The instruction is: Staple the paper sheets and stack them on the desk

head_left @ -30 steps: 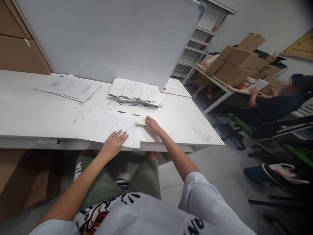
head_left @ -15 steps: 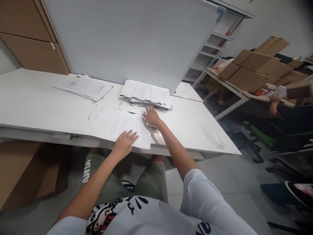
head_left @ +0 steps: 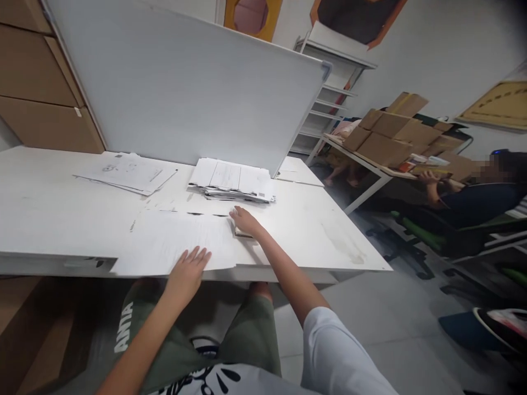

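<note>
A white sheet of paper (head_left: pixel 164 238) with faint print lies at the table's front edge, its lower part reaching slightly over it. My left hand (head_left: pixel 190 271) rests flat on its lower right part, fingers stretched out. At the sheet's upper right corner, the fingers of my right hand (head_left: pixel 245 220) are drawn together on the paper's edge; the exact grip is partly hidden. Beneath that hand sits a small flat block (head_left: pixel 242 233), mostly covered. A thick stack of papers (head_left: pixel 234 180) lies just behind, and several loose printed sheets (head_left: pixel 127 174) lie to the left.
A large whiteboard (head_left: pixel 185 88) stands along the back of the white table (head_left: pixel 304 230). Brown cartons (head_left: pixel 37 104) are stacked at the left. On the right, a person (head_left: pixel 477 189) sits at another table piled with cardboard boxes (head_left: pixel 395 129).
My view has tilted up and shifted. The sheet has turned and slid left relative to the table, my left hand staying on it. My right hand's spread fingers have closed at its corner.
</note>
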{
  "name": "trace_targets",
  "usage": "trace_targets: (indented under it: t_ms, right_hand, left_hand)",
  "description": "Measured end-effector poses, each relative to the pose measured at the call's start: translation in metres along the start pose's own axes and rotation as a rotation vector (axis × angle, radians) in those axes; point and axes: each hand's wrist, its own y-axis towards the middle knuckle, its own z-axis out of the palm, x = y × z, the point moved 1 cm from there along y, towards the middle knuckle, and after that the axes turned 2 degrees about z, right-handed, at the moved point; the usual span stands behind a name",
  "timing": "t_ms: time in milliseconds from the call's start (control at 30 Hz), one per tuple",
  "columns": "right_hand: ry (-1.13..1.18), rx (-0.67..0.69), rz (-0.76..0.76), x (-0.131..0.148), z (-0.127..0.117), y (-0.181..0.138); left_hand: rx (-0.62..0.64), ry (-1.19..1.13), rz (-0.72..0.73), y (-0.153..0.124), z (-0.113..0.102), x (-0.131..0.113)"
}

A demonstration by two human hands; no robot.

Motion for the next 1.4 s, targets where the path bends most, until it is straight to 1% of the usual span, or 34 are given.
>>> trace_targets:
  t_ms: [33, 67, 133, 167, 200, 233, 267, 300, 333, 367, 400, 433, 500, 567, 600, 667, 733, 800, 833, 867, 933, 967, 1000, 1033, 1067, 1100, 1133, 1167, 1200, 1300, 1333, 1367, 1400]
  right_hand:
    - [0.013, -0.013, -0.006, -0.003, -0.004, -0.004]
    - [0.022, -0.030, -0.005, -0.006, -0.008, -0.009]
    - [0.034, -0.083, 0.013, -0.011, -0.016, -0.019]
    - [0.049, -0.145, 0.014, -0.014, -0.021, -0.024]
    - [0.074, -0.237, 0.004, -0.016, -0.026, -0.030]
    - [0.109, -0.348, -0.015, -0.019, -0.032, -0.037]
    - [0.147, -0.459, -0.039, -0.023, -0.039, -0.043]
    - [0.176, -0.550, -0.054, -0.030, -0.046, -0.050]
    - [0.183, -0.601, -0.053, -0.040, -0.053, -0.056]
    - [0.157, -0.604, -0.026, -0.053, -0.061, -0.062]
    - [0.101, -0.573, 0.027, -0.069, -0.067, -0.067]
    - [0.022, -0.525, 0.100, -0.087, -0.073, -0.071]
    - [-0.138, -0.431, 0.277, -0.125, -0.080, -0.077]
    - [-0.232, -0.366, 0.425, -0.156, -0.082, -0.080]
    - [-0.257, -0.344, 0.470, -0.167, -0.081, -0.080]
    - [-0.273, -0.318, 0.506, -0.178, -0.077, -0.077]
    - [-0.268, -0.319, 0.518, -0.179, -0.075, -0.073]
    - [-0.258, -0.324, 0.524, -0.176, -0.076, -0.069]
    - [-0.258, -0.323, 0.519, -0.175, -0.077, -0.068]
    - [-0.263, -0.318, 0.511, -0.174, -0.079, -0.068]
    - [-0.281, -0.312, 0.497, -0.173, -0.079, -0.072]
    - [-0.295, -0.310, 0.496, -0.174, -0.077, -0.075]
    - [-0.309, -0.319, 0.503, -0.176, -0.075, -0.079]
    - [-0.324, -0.327, 0.516, -0.179, -0.073, -0.083]
    - [-0.336, -0.330, 0.529, -0.182, -0.071, -0.085]
    - [-0.343, -0.334, 0.525, -0.187, -0.069, -0.085]
    - [-0.345, -0.329, 0.504, -0.191, -0.068, -0.084]
    - [-0.343, -0.329, 0.486, -0.195, -0.066, -0.083]
    - [-0.339, -0.330, 0.470, -0.198, -0.065, -0.081]
    - [-0.321, -0.338, 0.457, -0.201, -0.063, -0.083]
    - [-0.315, -0.341, 0.460, -0.200, -0.063, -0.085]
    - [-0.310, -0.343, 0.464, -0.199, -0.063, -0.086]
    - [-0.307, -0.343, 0.466, -0.198, -0.063, -0.087]
  left_hand:
    - [-0.030, -0.034, -0.083, -0.005, -0.006, 0.007]
    - [-0.069, -0.076, -0.201, -0.009, -0.013, 0.015]
    - [-0.183, -0.180, -0.516, -0.010, -0.030, 0.030]
    - [-0.262, -0.233, -0.671, -0.005, -0.039, 0.036]
    - [-0.354, -0.280, -0.787, 0.003, -0.047, 0.040]
    - [-0.458, -0.317, -0.848, 0.015, -0.055, 0.042]
    - [-0.562, -0.347, -0.846, 0.032, -0.061, 0.042]
    - [-0.656, -0.370, -0.795, 0.051, -0.064, 0.041]
    - [-0.731, -0.387, -0.720, 0.074, -0.066, 0.040]
    - [-0.778, -0.402, -0.639, 0.099, -0.064, 0.038]
    - [-0.795, -0.416, -0.560, 0.124, -0.060, 0.035]
    - [-0.787, -0.426, -0.482, 0.150, -0.053, 0.033]
    - [-0.697, -0.421, -0.318, 0.200, -0.034, 0.027]
    - [-0.542, -0.371, -0.144, 0.243, -0.011, 0.024]
    - [-0.446, -0.333, -0.066, 0.262, 0.000, 0.023]
    - [-0.233, -0.246, 0.064, 0.295, 0.021, 0.026]
    - [-0.016, -0.160, 0.165, 0.319, 0.039, 0.032]
    - [0.157, -0.075, 0.210, 0.335, 0.053, 0.039]
    - [0.213, -0.036, 0.204, 0.339, 0.059, 0.042]
    - [0.253, -0.002, 0.187, 0.340, 0.063, 0.044]
    - [0.303, 0.050, 0.178, 0.331, 0.065, 0.045]
    - [0.324, 0.067, 0.208, 0.323, 0.062, 0.045]
    - [0.342, 0.082, 0.268, 0.313, 0.058, 0.047]
    - [0.355, 0.085, 0.360, 0.303, 0.051, 0.051]
    - [0.354, 0.086, 0.419, 0.294, 0.044, 0.060]
    - [0.334, 0.100, 0.420, 0.283, 0.034, 0.075]
    - [0.302, 0.126, 0.380, 0.272, 0.024, 0.094]
    - [0.264, 0.162, 0.299, 0.258, 0.013, 0.118]
    - [0.227, 0.205, 0.181, 0.241, 0.001, 0.143]
    - [0.172, 0.317, -0.288, 0.181, -0.029, 0.213]
    - [0.181, 0.332, -0.438, 0.162, -0.035, 0.231]
    - [0.190, 0.338, -0.549, 0.146, -0.038, 0.244]
    - [0.194, 0.341, -0.626, 0.133, -0.039, 0.253]
